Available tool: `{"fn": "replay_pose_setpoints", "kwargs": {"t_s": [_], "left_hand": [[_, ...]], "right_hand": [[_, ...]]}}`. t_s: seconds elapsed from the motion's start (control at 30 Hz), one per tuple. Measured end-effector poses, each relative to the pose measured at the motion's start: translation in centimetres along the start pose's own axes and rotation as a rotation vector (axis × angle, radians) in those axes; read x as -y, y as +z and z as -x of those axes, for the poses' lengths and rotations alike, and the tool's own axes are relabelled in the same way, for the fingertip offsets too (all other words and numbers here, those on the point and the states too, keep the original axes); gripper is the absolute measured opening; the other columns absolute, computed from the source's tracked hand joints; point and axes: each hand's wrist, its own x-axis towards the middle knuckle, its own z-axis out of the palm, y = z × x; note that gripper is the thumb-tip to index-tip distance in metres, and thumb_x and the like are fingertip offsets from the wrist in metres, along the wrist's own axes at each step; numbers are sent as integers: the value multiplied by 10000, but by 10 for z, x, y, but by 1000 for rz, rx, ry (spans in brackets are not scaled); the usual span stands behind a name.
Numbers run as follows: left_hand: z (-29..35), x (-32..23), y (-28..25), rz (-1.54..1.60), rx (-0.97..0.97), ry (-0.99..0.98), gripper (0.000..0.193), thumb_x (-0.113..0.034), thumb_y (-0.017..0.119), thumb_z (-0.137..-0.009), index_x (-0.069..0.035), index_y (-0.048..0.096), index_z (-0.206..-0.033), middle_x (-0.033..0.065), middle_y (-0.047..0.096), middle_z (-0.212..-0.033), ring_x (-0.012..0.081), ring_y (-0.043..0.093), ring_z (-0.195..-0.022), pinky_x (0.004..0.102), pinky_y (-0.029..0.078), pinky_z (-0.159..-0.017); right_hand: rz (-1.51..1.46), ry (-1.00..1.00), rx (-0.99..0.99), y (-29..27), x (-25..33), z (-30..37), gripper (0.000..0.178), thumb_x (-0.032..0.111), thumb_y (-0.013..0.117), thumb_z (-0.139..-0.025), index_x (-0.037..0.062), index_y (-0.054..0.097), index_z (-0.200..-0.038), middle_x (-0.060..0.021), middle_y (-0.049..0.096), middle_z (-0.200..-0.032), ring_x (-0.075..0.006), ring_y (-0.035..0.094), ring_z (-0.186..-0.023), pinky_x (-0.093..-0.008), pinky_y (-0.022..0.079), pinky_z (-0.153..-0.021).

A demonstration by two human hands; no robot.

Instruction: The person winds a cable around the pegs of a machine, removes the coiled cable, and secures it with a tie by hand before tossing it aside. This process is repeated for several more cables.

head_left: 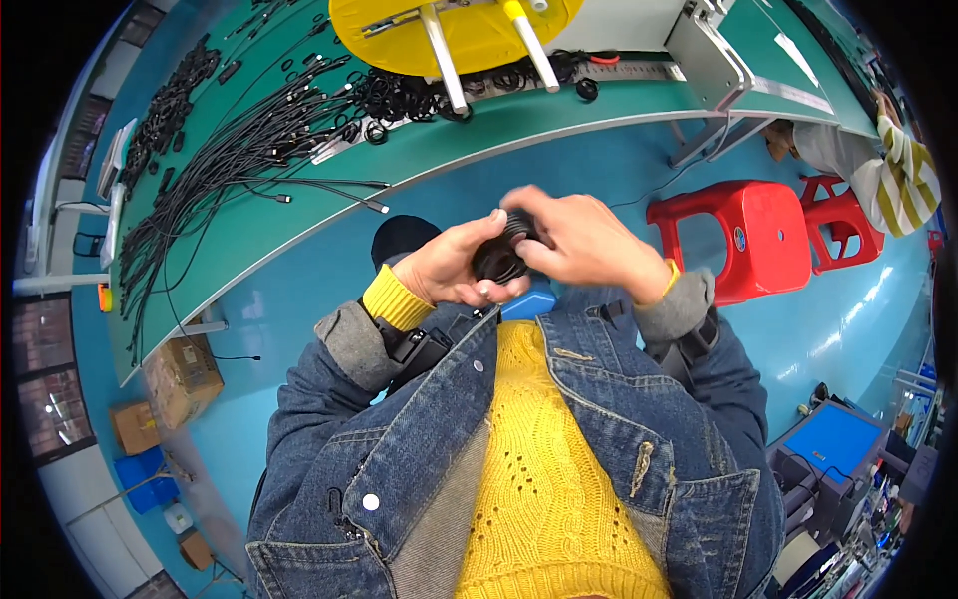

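In front of my chest a small coil of black cable (499,262) rests in my left hand (447,262), whose fingers curl under it. My right hand (589,243) closes on the coil's upper right side with thumb and fingers; its fingertips are slightly smeared by motion. Both hands are above the floor, just short of the green table (329,190). On that table, many loose black cables (230,150) with pale plugs lie spread out at the left. Wound black cable coils (399,95) are heaped along the middle.
A yellow round-topped fixture with white legs (454,40) stands over the table, near red-handled pliers (604,60) and a metal ruler (649,72). Red plastic stools (763,240) stand at the right, beside another person's striped sleeve (910,170). Cardboard boxes (185,379) sit at the lower left.
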Motion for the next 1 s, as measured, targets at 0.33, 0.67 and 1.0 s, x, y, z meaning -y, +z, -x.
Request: {"fn": "replay_pose_setpoints", "kwargs": {"t_s": [0.33, 0.67, 1.0], "left_hand": [[6, 8, 31, -640, -452, 351, 413, -165, 580, -848, 56, 452, -1172, 123, 576, -1047, 187, 610, -868, 270, 536, -737], [2, 19, 23, -775, -582, 478, 251, -92, 591, -837, 46, 499, -1024, 83, 609, -918, 133, 611, -769, 247, 529, -650], [-7, 26, 4, -1440, -1052, 643, 133, -66, 567, -829, 28, 497, -891, 70, 609, -743, 135, 614, -560, 213, 473, -503]], "right_hand": [[202, 166, -170, 18, -31, 0, 142, 101, 469, -775, -40, 473, -788, -256, 561, -679, -439, 547, -682, -492, 430, -606], [-36, 230, -273, 27, -29, 3, 172, 93, 445, -787, -67, 452, -726, -302, 531, -718, -467, 532, -754, -490, 425, -638], [-15, 221, -372, 48, -18, 6, 100, 44, 453, -807, -52, 458, -835, -255, 523, -651, -443, 527, -686, -448, 410, -565]]}}
